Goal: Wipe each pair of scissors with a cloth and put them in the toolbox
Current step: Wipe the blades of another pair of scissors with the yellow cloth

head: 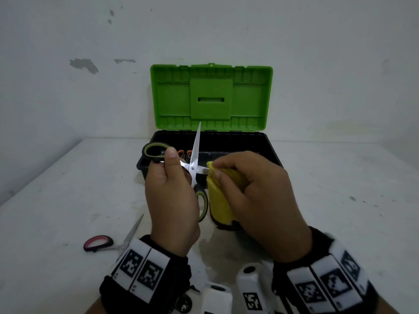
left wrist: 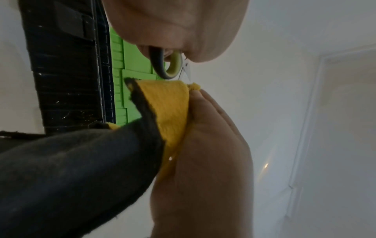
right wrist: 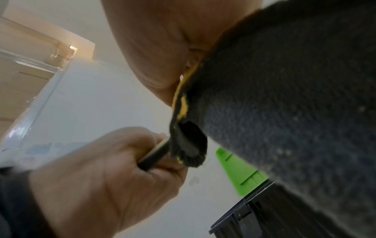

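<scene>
A white desk (head: pixel 68 200) stands against a pale, scuffed wall (head: pixel 68 41). At the middle of the desk's far edge sits a black toolbox (head: pixel 269 150) with its green lid (head: pixel 210 96) standing open; orange handles (head: pixel 184 152) show inside it. In front of the toolbox, above the desk, the left hand (head: pixel 170 200) holds a pair of green-and-black-handled scissors (head: pixel 195 159) spread wide open, its fingers curled around the handles, one blade pointing up toward the lid. The right hand (head: pixel 260 200) grips a yellow cloth (head: pixel 221 200) with a dark underside, its fingers clamped on the cloth, which wraps over the other blade. Near the desk's front edge, to the left of the left wrist, a second pair of scissors with pink-and-black handles (head: pixel 99 242) lies flat. Both wrists wear black bands with printed square markers (head: pixel 140 268).
</scene>
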A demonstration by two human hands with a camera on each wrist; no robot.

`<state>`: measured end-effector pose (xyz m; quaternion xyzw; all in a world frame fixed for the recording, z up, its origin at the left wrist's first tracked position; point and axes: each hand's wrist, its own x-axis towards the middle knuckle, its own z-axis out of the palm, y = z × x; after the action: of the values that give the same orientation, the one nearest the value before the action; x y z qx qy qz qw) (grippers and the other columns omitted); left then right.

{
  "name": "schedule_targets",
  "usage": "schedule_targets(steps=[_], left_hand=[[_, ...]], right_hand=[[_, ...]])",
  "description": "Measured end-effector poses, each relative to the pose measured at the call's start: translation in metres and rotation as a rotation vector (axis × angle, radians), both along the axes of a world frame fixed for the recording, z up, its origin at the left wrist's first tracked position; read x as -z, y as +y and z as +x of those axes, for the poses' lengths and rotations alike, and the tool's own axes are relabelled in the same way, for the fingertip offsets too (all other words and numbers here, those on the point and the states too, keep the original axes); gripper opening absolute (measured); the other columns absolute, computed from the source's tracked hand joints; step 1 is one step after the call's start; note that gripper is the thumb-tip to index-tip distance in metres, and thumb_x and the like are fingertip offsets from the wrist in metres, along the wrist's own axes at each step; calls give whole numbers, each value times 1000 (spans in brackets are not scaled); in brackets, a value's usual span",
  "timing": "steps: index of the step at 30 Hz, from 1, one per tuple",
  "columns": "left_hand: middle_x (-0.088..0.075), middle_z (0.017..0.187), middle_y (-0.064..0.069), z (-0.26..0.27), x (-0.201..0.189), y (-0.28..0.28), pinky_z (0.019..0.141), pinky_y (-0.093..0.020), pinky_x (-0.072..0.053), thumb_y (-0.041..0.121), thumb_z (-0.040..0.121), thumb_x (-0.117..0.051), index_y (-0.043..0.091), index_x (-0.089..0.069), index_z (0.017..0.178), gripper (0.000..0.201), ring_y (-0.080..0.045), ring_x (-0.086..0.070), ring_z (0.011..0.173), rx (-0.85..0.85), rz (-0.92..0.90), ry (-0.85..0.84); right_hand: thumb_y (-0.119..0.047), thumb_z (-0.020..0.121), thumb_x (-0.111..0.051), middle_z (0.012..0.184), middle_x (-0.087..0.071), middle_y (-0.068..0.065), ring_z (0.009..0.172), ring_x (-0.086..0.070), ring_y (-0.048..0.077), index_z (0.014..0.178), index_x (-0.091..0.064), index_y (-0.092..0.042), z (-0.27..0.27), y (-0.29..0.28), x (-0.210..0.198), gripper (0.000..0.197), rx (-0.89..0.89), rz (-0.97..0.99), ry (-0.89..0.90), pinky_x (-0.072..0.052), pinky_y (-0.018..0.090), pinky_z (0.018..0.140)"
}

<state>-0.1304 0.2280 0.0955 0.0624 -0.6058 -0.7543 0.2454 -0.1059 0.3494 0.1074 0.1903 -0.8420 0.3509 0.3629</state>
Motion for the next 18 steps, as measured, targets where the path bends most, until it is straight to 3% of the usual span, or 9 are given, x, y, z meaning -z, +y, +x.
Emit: schedule_targets(steps=[3,7,13,18], left_hand=[[-37,52,8,0,0,3,49,-32,-30,44,102,-43,20,-43,67,42,-11,-32,47,-1,-2,-4],[-37,49,9,-1,2,3,49,-31,-29,43,102,-42,21,-42,66,43,-10,-32,46,-4,2,-14],[-32,48,10,0,4,3,43,-27,-26,42,103,-42,18,-43,70,41,-7,-27,43,24,22,-38],[-34,49,10,-4,7,2,45,-27,-28,39,104,-41,18,-41,69,40,-7,-29,45,51,-5,-25]], right_hand=[[-17,89,-69,96,-70,-4,90,-63,10,102,-75,-17,-8,-7,2,14,-2,44,-6,-52,29,83],[-18,89,-64,87,-66,2,82,-61,20,96,-77,-13,-14,-10,5,15,48,174,43,-53,38,71],[-10,85,-68,85,-69,4,80,-63,22,91,-77,-11,-15,5,12,11,69,263,90,-56,36,69],[-16,87,-66,89,-70,-2,84,-63,15,93,-75,-16,-15,19,17,11,57,180,-37,-56,35,77]])
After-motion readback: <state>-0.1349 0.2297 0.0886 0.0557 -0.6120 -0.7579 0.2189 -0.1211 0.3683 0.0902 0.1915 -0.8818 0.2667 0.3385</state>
